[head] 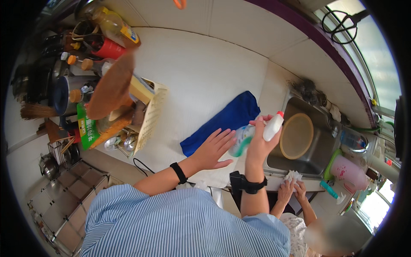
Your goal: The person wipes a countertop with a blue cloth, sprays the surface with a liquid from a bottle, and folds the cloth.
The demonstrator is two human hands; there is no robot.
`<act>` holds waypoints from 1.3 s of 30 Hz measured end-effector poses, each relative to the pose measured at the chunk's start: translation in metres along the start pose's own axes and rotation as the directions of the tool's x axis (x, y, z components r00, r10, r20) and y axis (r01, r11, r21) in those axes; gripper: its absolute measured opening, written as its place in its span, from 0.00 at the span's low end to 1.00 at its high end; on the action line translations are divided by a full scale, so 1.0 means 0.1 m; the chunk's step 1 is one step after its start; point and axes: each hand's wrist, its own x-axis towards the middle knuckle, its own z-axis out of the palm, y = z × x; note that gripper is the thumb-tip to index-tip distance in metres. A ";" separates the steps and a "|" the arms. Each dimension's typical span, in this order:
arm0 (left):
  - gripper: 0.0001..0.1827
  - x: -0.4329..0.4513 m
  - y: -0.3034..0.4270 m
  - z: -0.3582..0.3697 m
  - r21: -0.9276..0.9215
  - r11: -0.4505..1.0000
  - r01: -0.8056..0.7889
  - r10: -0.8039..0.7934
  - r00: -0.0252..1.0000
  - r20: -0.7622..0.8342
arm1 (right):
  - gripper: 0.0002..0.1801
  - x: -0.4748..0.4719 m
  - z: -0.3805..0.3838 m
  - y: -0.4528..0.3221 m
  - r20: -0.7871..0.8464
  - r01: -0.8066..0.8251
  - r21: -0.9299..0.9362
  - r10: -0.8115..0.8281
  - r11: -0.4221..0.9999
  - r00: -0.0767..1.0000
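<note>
A clear spray bottle with a white trigger head and a red nozzle is in my right hand, whose fingers wrap around its neck. My left hand is spread flat beside the bottle's body, with its fingers apart; whether the fingertips touch the bottle I cannot tell. Under and behind the two hands, a folded blue cloth lies slantwise on the white countertop. My right palm hides part of the bottle.
A steel sink with a round basin is at the right. Beside it, another person's hands hold crumpled white material. At the left stand a cream plastic basket, bottles, a wooden board and a large oil bottle.
</note>
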 end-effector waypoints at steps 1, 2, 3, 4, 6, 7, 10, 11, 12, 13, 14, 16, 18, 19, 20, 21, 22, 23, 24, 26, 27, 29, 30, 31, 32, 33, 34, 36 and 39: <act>0.40 -0.09 -0.07 -0.06 0.021 1.000 0.001 -0.001 1.000 -0.004 | 0.25 0.02 0.02 -0.09 0.011 0.003 0.018 -0.003 1.000 1.000; 0.40 -0.20 -0.16 -0.09 0.110 0.993 0.052 -0.061 0.995 0.082 | 0.22 0.03 0.00 -0.21 0.187 0.068 -0.060 -0.056 0.996 0.981; 0.39 -0.30 -0.24 -0.10 0.198 0.976 0.090 -0.124 0.979 0.162 | 0.20 0.04 0.02 -0.33 0.355 0.152 -0.128 -0.098 0.980 0.930; 0.36 -0.44 -0.33 -0.10 0.336 0.937 0.091 -0.175 0.958 0.228 | 0.17 0.07 0.12 -0.45 0.457 0.260 -0.148 -0.167 0.954 0.873; 0.35 -0.72 -0.46 -0.16 0.341 0.938 0.064 -0.155 0.956 0.250 | 0.18 0.13 0.38 -0.63 0.574 0.304 -0.155 -0.164 0.940 0.802; 0.34 -0.79 -0.50 -0.23 0.337 0.941 0.033 -0.130 0.954 0.269 | 0.19 0.24 0.47 -0.66 0.667 0.411 -0.200 -0.184 0.890 0.722; 0.33 -0.98 -0.59 -0.37 0.365 0.930 0.037 -0.153 0.944 0.293 | 0.16 0.29 1.01 -0.59 0.722 0.152 -0.093 -0.039 0.984 0.691; 0.33 -1.01 -0.64 -0.40 0.376 0.926 0.033 -0.162 0.935 0.317 | 0.16 0.30 1.18 -0.49 0.719 0.157 -0.089 -0.046 0.984 0.694; 0.33 -1.00 -0.67 -0.39 0.376 0.926 0.023 -0.152 0.936 0.317 | 0.12 0.31 1.32 -0.37 0.740 0.323 -0.120 -0.133 0.939 0.659; 0.33 -1.01 -0.68 -0.38 0.351 0.936 0.030 -0.143 0.943 0.302 | 0.09 0.33 1.43 -0.28 0.767 0.475 -0.142 -0.207 0.868 0.608; 0.32 -1.01 -0.70 -0.37 0.324 0.945 0.036 -0.134 0.949 0.286 | 0.09 0.36 1.53 -0.24 0.765 0.476 -0.142 -0.209 0.868 0.609; 0.32 -1.04 -0.70 -0.38 0.311 0.949 0.048 -0.137 0.953 0.270 | 0.06 0.34 1.70 -0.13 0.736 0.506 -0.289 -0.150 0.812 0.661; 0.32 -1.05 -0.72 -0.38 0.296 0.954 0.056 -0.134 0.959 0.251 | 0.06 0.32 1.84 0.03 0.737 0.447 -0.256 -0.126 0.857 0.664; 0.32 -1.06 -0.73 -0.38 0.284 0.958 0.049 -0.119 0.964 0.236 | 0.07 0.31 1.88 0.10 0.736 0.393 -0.222 -0.111 0.893 0.668; 0.32 -1.08 -0.74 -0.38 0.272 0.961 0.041 -0.103 0.970 0.221 | 0.07 0.29 1.89 0.18 0.737 0.389 -0.225 -0.105 0.894 0.668; 0.32 -1.08 -0.75 -0.37 0.269 0.962 0.042 -0.105 0.970 0.221 | 0.07 0.28 1.90 0.22 0.751 0.437 -0.168 -0.172 0.884 0.637; 0.33 -1.08 -0.75 -0.36 0.270 0.962 0.037 -0.099 0.971 0.220 | 0.07 0.28 1.91 0.27 0.761 0.483 -0.111 -0.238 0.869 0.603; 0.33 -1.08 -0.76 -0.36 0.271 0.962 0.030 -0.092 0.971 0.219 | 0.07 0.28 1.90 0.30 0.761 0.482 -0.115 -0.235 0.869 0.604; 0.33 -1.08 -0.77 -0.35 0.270 0.962 0.033 -0.095 0.971 0.219 | 0.08 0.28 1.88 0.31 0.781 0.504 -0.167 -0.199 0.847 0.592; 0.33 -1.10 -0.79 -0.34 0.274 0.962 0.009 -0.069 0.975 0.211 | 0.09 0.26 1.88 0.33 0.798 0.526 -0.219 -0.159 0.822 0.581; 0.33 -1.10 -0.79 -0.34 0.272 0.962 0.009 -0.069 0.975 0.212 | 0.09 0.24 1.89 0.33 0.792 0.523 -0.176 -0.195 0.834 0.578; 0.32 -1.09 -0.80 -0.34 0.269 0.963 0.000 -0.062 0.973 0.224 | 0.10 0.20 1.90 0.33 0.783 0.520 -0.137 -0.229 0.843 0.578; 0.32 -1.10 -0.80 -0.34 0.265 0.964 -0.001 -0.062 0.972 0.227 | 0.09 0.16 1.92 0.32 0.773 0.516 -0.084 -0.271 0.852 0.574; 0.31 -1.10 -0.80 -0.33 0.274 0.962 0.001 -0.069 0.968 0.240 | 0.09 0.13 1.92 0.32 0.760 0.513 -0.032 -0.313 0.858 0.570; 0.31 -1.11 -0.80 -0.33 0.282 0.959 0.002 -0.077 0.964 0.254 | 0.09 0.12 1.91 0.31 0.758 0.511 -0.036 -0.310 0.859 0.574; 0.31 -1.11 -0.81 -0.33 0.281 0.960 0.001 -0.076 0.964 0.256 | 0.09 0.10 1.90 0.30 0.769 0.497 -0.028 -0.299 0.868 0.565; 0.31 -1.11 -0.81 -0.33 0.284 0.959 -0.004 -0.070 0.966 0.250 | 0.09 0.09 1.90 0.29 0.780 0.482 -0.020 -0.288 0.876 0.555; 0.31 -1.11 -0.81 -0.33 0.286 0.958 -0.010 -0.063 0.967 0.246 | 0.09 0.10 1.87 0.26 0.827 0.503 -0.038 -0.255 0.863 0.500; 0.31 -1.10 -0.81 -0.34 0.286 0.958 -0.011 -0.060 0.969 0.238 | 0.09 0.08 1.84 0.20 0.867 0.506 -0.093 -0.180 0.858 0.464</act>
